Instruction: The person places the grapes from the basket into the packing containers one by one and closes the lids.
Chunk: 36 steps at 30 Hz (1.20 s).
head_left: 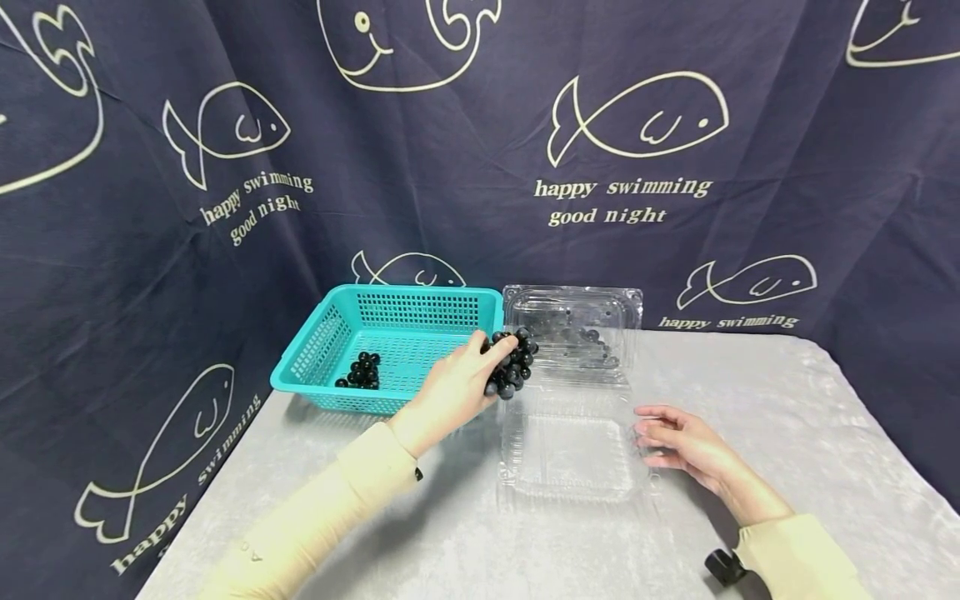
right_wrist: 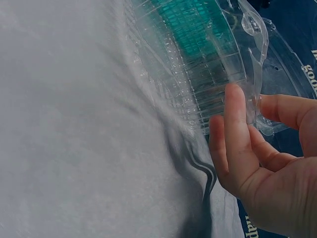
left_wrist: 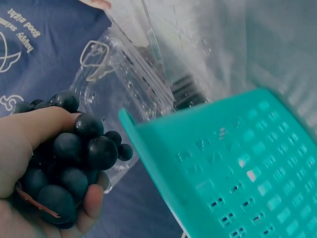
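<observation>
My left hand (head_left: 453, 379) grips a bunch of dark grapes (head_left: 513, 364) between the basket's right end and the clear plastic clamshell box. In the left wrist view, thumb and fingers curl round the grapes (left_wrist: 69, 146), and a brown stem shows. The clamshell lies open, its front half (head_left: 573, 492) flat on the table and its rear half (head_left: 573, 292) raised behind. Dark round spots show in the rear half; whether they are grapes or reflections I cannot tell. My right hand (head_left: 686, 446) is at the box's right edge, fingers loosely extended and apparently touching the rim (right_wrist: 255, 74).
A teal perforated basket (head_left: 315, 333) stands at the back left, with a small cluster of dark grapes (head_left: 363, 372) inside. Behind the grey-covered table (head_left: 795, 425) hangs a navy curtain (head_left: 480, 167) with fish drawings.
</observation>
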Tool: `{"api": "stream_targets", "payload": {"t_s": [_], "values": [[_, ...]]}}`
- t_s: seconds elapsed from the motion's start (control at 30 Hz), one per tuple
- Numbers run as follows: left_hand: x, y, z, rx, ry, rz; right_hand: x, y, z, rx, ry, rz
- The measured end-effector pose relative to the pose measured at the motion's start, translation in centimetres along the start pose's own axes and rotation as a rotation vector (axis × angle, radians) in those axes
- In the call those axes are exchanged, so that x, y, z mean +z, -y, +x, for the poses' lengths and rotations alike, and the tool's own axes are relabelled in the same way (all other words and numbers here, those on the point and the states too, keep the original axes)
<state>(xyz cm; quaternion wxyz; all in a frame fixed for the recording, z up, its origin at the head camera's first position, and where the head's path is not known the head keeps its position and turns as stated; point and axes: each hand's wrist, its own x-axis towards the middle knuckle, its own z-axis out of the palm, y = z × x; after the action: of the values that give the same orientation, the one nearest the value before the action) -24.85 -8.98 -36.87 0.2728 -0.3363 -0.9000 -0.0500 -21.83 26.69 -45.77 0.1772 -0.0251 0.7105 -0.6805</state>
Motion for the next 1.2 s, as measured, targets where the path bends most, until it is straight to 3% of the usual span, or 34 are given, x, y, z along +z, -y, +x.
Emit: {"api": "stream_targets", "payload": {"t_s": [0.37,0.83,0.97,1.2], "values": [[1.2,-1.7,-0.1,0.062,-0.056,-0.039,0.1,-0.1,-0.1,-0.003,-0.003,0.009],[1.8,-4.5,0.7,0.083,0.032,-0.030,0.1,-0.1,-0.1,-0.017,0.003,0.020],[2.0,-5.4,0.9,0.113,0.030,-0.072,0.0,-0.1,-0.1,-0.019,0.008,0.021],[2.7,-6.9,1.1,0.143,0.042,-0.051,0.0,-0.2,0.0,-0.016,0.009,0.017]]}}
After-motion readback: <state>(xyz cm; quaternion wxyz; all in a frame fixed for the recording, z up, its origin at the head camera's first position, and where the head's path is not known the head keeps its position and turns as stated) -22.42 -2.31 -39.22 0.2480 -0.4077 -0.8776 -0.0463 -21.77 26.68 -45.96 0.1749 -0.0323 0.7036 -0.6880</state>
